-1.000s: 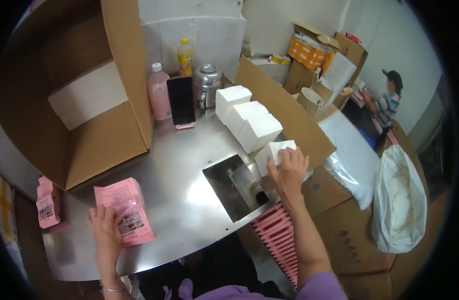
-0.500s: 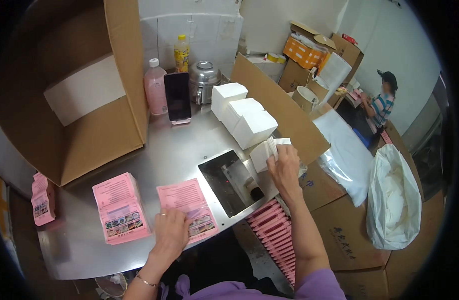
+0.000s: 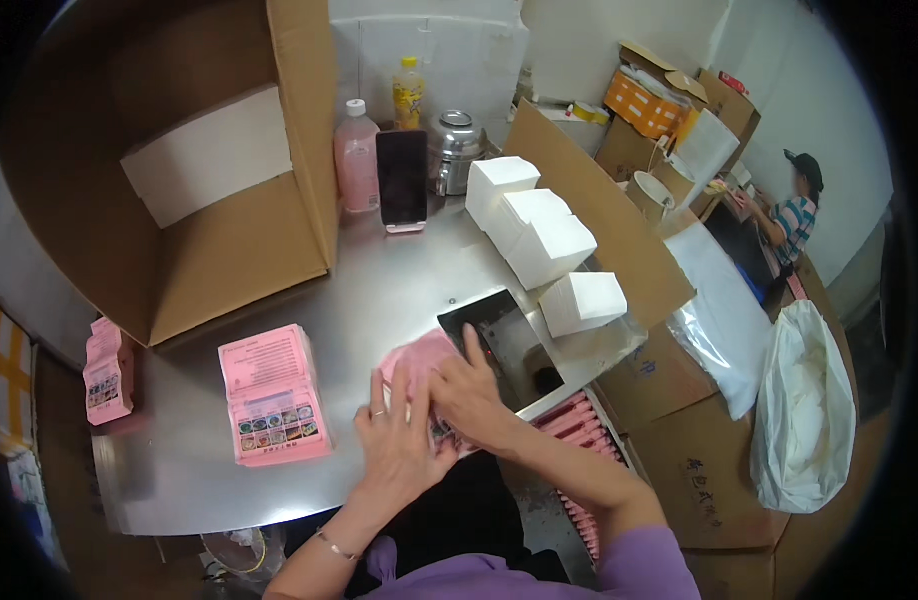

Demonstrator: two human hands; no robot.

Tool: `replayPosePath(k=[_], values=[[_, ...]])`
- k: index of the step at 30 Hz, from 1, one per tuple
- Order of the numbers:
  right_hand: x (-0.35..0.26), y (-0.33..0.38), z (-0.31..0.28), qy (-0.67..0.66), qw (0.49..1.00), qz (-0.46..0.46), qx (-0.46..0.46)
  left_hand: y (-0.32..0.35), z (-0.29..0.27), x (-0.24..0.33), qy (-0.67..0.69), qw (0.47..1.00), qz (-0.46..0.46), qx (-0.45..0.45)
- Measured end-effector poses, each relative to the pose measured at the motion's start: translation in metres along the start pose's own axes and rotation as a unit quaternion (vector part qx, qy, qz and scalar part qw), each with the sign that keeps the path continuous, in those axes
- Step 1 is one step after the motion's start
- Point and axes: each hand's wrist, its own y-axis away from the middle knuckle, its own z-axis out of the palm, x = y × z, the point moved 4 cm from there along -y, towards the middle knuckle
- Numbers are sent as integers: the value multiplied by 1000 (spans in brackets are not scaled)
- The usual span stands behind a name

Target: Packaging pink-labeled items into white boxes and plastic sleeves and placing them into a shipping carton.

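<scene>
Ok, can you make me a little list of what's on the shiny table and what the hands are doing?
Left hand: flat on a pink packet
Right hand: pressing the same packet
Beside them: stack of pink packets
Table: shiny metal, with a rectangular opening by the hands
White boxes: four in a row, right of the opening
Big cardboard box: open, back left
Back edge: pink bottle, dark phone, metal pot
</scene>
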Motion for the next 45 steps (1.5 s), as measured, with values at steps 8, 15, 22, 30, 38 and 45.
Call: replayPosePath(k=[8, 15, 22, 30, 38, 45], values=[[44, 26, -88, 201, 952, 88, 212, 8, -15, -20, -95, 995, 0, 5], [149, 54, -98, 229, 914, 251, 220, -4, -19, -9, -114, 993, 35, 14], [144, 55, -106, 209, 918, 246, 232, -1, -11, -5, -65, 994, 1, -85], [-34, 60, -35, -17, 995, -73, 62, 0, -22, -20, 105, 993, -7, -52], [48, 3, 36, 44, 994, 94, -14, -9, -20, 7, 47, 998, 23, -33], [97, 50, 2, 101, 945, 256, -178, 15, -84, -20, 144, 987, 77, -9]])
